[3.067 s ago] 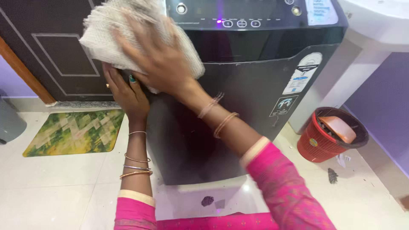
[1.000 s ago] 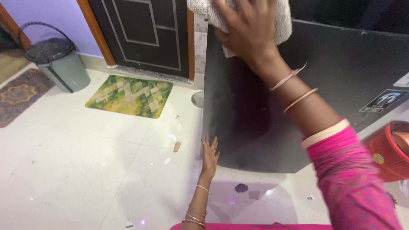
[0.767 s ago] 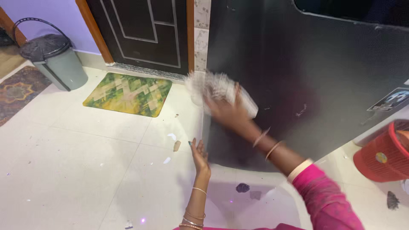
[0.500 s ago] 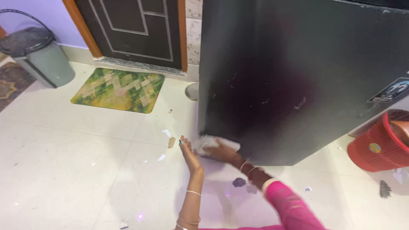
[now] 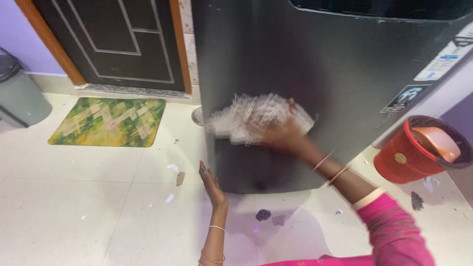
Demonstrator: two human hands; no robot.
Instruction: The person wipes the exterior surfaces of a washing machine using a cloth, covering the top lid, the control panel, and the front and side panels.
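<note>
My right hand (image 5: 282,135) presses a white knitted cloth (image 5: 249,118) against the dark front panel of a washing machine (image 5: 345,64), about halfway up near its left edge. The cloth is blurred by motion. My left hand (image 5: 211,183) is low near the floor, fingers straight and together, held beside the machine's lower left corner with nothing in it. Both wrists carry thin bangles, and a pink sleeve covers my right forearm.
A green patterned mat (image 5: 108,121) lies before a dark door (image 5: 113,39). A grey bin (image 5: 17,98) stands at the far left. A red basket (image 5: 419,152) with an orange scoop sits right of the machine. Small scraps litter the white tiled floor (image 5: 88,207).
My right hand has swept the cloth down the panel to the machine's bottom left corner and back up to mid-height. The left hand dropped from the machine's side to near the floor.
</note>
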